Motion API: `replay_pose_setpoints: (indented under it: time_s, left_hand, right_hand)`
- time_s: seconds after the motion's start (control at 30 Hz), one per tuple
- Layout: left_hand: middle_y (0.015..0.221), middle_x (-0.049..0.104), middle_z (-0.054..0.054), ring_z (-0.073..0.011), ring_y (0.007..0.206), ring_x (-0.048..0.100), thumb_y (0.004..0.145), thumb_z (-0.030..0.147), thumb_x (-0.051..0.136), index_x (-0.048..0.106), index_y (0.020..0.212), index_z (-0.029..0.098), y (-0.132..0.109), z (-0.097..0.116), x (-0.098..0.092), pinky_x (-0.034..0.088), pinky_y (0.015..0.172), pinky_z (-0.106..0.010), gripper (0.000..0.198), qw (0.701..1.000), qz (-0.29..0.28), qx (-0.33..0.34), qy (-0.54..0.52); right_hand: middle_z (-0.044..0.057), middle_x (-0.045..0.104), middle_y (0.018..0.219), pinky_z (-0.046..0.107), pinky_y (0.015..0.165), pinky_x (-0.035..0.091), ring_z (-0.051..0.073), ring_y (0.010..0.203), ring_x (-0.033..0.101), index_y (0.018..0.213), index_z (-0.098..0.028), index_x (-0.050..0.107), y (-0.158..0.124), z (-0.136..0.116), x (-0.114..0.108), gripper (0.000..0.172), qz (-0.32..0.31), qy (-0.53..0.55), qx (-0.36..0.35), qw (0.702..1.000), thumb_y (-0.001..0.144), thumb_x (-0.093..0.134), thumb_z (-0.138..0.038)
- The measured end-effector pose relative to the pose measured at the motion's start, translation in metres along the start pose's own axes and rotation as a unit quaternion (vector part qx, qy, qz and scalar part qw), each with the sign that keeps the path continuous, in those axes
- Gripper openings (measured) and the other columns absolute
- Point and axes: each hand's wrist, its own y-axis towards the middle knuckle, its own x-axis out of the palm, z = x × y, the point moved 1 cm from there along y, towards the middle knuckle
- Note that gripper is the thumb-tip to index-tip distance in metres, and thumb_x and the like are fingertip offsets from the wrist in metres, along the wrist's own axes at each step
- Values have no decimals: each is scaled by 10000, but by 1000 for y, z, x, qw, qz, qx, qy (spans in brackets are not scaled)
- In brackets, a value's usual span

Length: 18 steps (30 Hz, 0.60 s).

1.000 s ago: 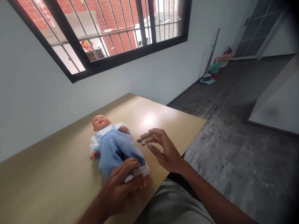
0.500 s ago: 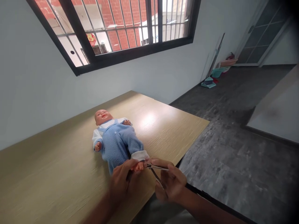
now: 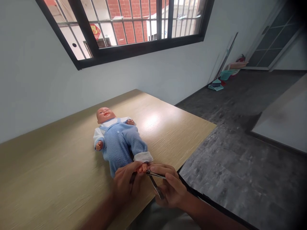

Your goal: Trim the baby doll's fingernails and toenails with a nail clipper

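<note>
A baby doll [image 3: 120, 140] in blue overalls and a white-sleeved top lies on its back on the wooden table [image 3: 59, 163], head toward the wall. My left hand [image 3: 127, 182] is closed around the doll's foot [image 3: 143, 168], which sticks out of a white cuff. Between the thumb and fingers of my right hand [image 3: 171, 185] is a metal nail clipper [image 3: 155, 185], its lever swung out from the body. The clipper's jaw end touches or nearly touches the doll's toes; the exact contact is too small to make out.
A barred window [image 3: 134, 28] is set in the wall behind the table. Beyond the table's right edge lies the grey floor [image 3: 223, 166]. A dustpan [image 3: 216, 85], a long-handled broom and several basins [image 3: 227, 75] stand along the wall. A door [image 3: 273, 41] is farther back.
My right hand has brought the clipper slightly left, closer to the doll's toes. My left hand keeps its hold on the foot. The camera view has shifted a little.
</note>
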Motion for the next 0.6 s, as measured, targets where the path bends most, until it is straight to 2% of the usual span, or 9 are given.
replay_pose_setpoints:
  time_s: [0.17,0.37,0.6]
  left_hand:
    - [775,806,-1,-128,627,776,964,71,541,619,1080,188,2,0,2,611,648,-176,182,999,11,7,-35]
    - [762,791,-9,-117,618,768,1010,150,554,632,1071,160,3,-2,3,600,628,-153,100,998,39,41,-28]
    - [789,804,-23,-131,639,777,1007,170,593,640,1074,164,6,-4,5,598,626,-174,82,995,56,36,-71]
  right_hand:
    - [126,706,1153,442,764,711,266,924,755,1600,-276,283,-4,3,1,634,39,6,32,999,1002,494,-243]
    - [96,673,1185,397,850,701,223,1004,739,1614,-236,295,6,0,1,621,-1,13,-13,1000,1030,505,-234]
    - [113,712,1206,411,840,690,246,1047,744,1631,-218,280,1,5,-8,636,-27,-33,-20,999,1029,480,-182]
